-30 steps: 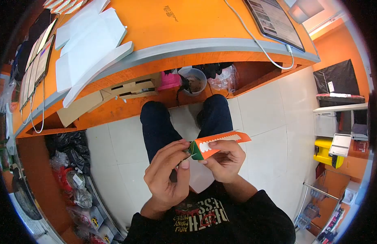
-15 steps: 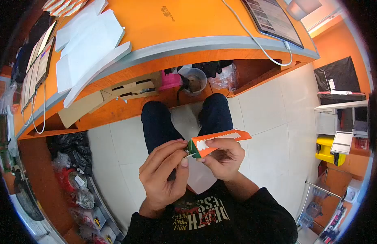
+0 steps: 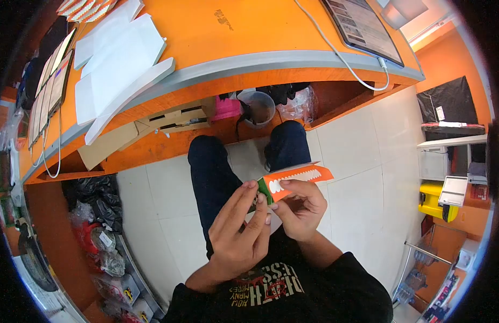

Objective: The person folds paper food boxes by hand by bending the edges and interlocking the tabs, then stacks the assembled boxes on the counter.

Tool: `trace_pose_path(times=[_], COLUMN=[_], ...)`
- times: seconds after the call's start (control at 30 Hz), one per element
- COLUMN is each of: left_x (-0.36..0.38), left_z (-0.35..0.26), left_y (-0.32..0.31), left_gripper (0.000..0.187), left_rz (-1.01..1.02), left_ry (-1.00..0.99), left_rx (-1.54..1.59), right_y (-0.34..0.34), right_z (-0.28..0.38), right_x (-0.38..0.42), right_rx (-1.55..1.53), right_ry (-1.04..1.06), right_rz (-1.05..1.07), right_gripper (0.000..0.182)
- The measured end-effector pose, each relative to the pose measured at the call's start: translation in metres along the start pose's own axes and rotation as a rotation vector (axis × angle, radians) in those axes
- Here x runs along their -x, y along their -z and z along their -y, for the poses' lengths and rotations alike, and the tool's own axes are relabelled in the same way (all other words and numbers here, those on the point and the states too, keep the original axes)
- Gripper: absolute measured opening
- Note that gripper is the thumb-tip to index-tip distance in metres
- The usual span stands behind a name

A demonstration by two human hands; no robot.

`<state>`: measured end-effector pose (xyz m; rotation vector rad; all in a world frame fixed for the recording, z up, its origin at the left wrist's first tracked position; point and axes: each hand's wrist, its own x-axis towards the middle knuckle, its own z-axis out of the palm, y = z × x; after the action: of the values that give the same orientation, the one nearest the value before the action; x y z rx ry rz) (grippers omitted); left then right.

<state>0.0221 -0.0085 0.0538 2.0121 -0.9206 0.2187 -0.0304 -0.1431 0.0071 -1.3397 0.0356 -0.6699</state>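
Above my lap is a small folding carton, orange with a white toothed print and a green end. My right hand grips it, thumb and fingers closed around its lower side near the green end. At that green end is my left hand, its fingertips bent in and pressing on the end panel. My left fingers partly cover the end, so I cannot see how its flaps sit. The far end of the carton has a flap sticking up.
On the orange desk lie flat white cardboard pieces, a tablet with a white cable, and phones at the left. Orange-white cartons sit at the back left. The shelf below holds a clear tub.
The carton has tilted and opened into a fuller box shape. My left hand has shifted right and turned, its fingers now over the green end. My right hand keeps its hold.
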Motion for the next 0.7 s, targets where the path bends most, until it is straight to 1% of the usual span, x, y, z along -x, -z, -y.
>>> trace_pose_path(times=[0.07, 0.17, 0.27, 0.3, 0.4, 0.43, 0.53, 0.57, 0.63, 0.67, 0.7], left_x=[0.003, 0.010, -0.008, -0.002, 0.009, 0.011, 0.017, 0.018, 0.021, 0.023, 0.018], left_z=[0.004, 0.017, 0.012, 0.019, 0.039, 0.037, 0.043, 0.044, 0.049, 0.051, 0.049], left_y=[-0.001, 0.003, -0.005, -0.008, -0.005, -0.009, -0.019, -0.024, -0.026, -0.026, -0.025], left_gripper=[0.028, 0.030, 0.035, 0.040, 0.036, 0.030, 0.025, 0.022, 0.020, 0.020, 0.014], left_rz=[0.000, -0.032, -0.166, -0.124, 0.145, 0.089, 0.005, -0.062, -0.130, -0.166, -0.213], left_ry=[0.007, 0.194, 0.553, 0.548, 0.455, 0.526, 0.659, 0.658, 0.683, 0.696, 0.702], left_rx=[0.028, 0.342, 0.918, 0.956, 0.877, 0.881, 0.914, 0.899, 0.828, 0.791, 0.773], right_y=[0.001, -0.001, -0.005, -0.002, -0.006, -0.007, -0.012, -0.009, 0.000, 0.004, 0.009], right_z=[-0.001, 0.003, 0.006, -0.001, -0.001, 0.002, 0.028, 0.027, 0.027, 0.028, 0.029], right_x=[0.002, 0.002, 0.000, 0.006, 0.004, 0.000, -0.015, -0.013, -0.008, -0.011, -0.018], right_rx=[0.011, 0.010, 0.092, 0.174, 0.300, 0.353, 0.493, 0.561, 0.691, 0.765, 0.837], right_ry=[-0.015, -0.061, -0.044, -0.021, -0.051, -0.059, -0.128, -0.058, 0.081, 0.183, 0.283], right_rz=[0.023, 0.069, 0.157, 0.196, 0.177, 0.197, 0.232, 0.202, 0.146, 0.085, 0.024], right_gripper=[0.037, 0.034, 0.035, 0.039, 0.043, 0.046, 0.042, 0.042, 0.041, 0.041, 0.041])
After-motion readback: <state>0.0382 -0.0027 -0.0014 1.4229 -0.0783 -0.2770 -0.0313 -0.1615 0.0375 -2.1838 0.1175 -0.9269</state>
